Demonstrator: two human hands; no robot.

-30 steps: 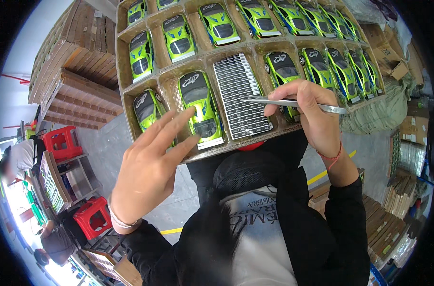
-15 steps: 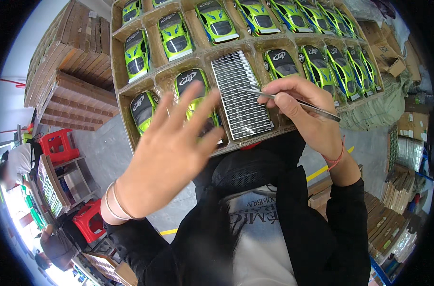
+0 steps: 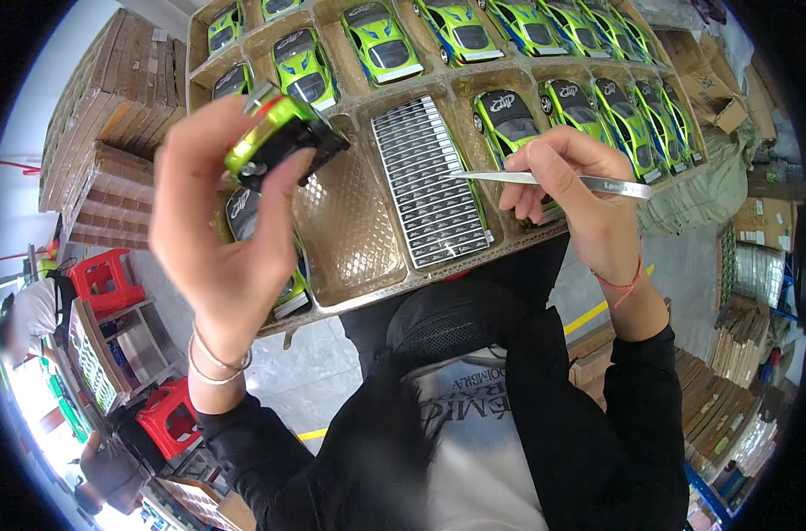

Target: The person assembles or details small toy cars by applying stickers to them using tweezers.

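Observation:
My left hand [image 3: 221,212] is closed round a green toy car [image 3: 288,133], lifted above the tray and tipped so its dark underside shows. Below it, one compartment of the cardboard tray [image 3: 345,199] stands bare. A sheet of black-and-white stickers [image 3: 434,181] lies slanted in the compartment beside that one, over a green car that shows only along its edge. Between thumb and fingers, my right hand [image 3: 580,181] grips silver tweezers [image 3: 615,187], their tips over the right part of the sheet. More green toy cars [image 3: 381,44] with black hoods fill other compartments.
Stacked brown cardboard trays [image 3: 111,106] rise at the far left. Red stools [image 3: 106,279] and people at a bench are on the left. Flattened cartons [image 3: 717,398] and a pale green sack [image 3: 699,199] lie to the right. Yellow lines mark the grey floor.
My left hand, earlier spread above the tray, has taken a toy car from its compartment and raised it to the left. My right hand keeps the tweezers, their tips slightly lower.

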